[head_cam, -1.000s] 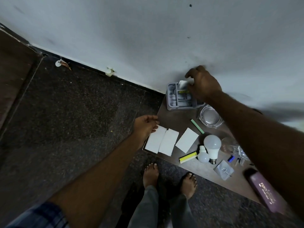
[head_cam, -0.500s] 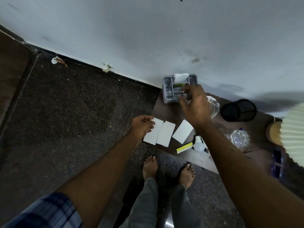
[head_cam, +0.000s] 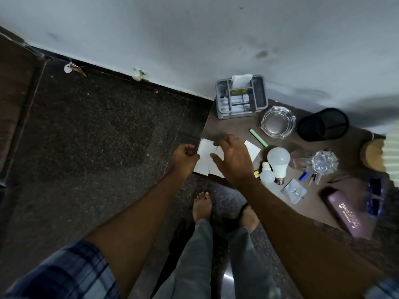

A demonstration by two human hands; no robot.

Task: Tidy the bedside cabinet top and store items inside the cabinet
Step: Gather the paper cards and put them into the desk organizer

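A: White cards [head_cam: 205, 158] lie at the counter's [head_cam: 233, 128] near-left corner. Why are both hands there?
B: To gather them, I judge. The right grip [head_cam: 233, 160] spreads wide over them. The left grip [head_cam: 185, 157] curls at their left edge; whether it pinches one, I cannot tell.

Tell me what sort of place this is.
Most likely a bedroom corner in a home: a low brown cabinet top set against a white wall, littered with household odds like a light bulb, a glass ashtray and a spectacle case, with bare feet on a dark stone floor.
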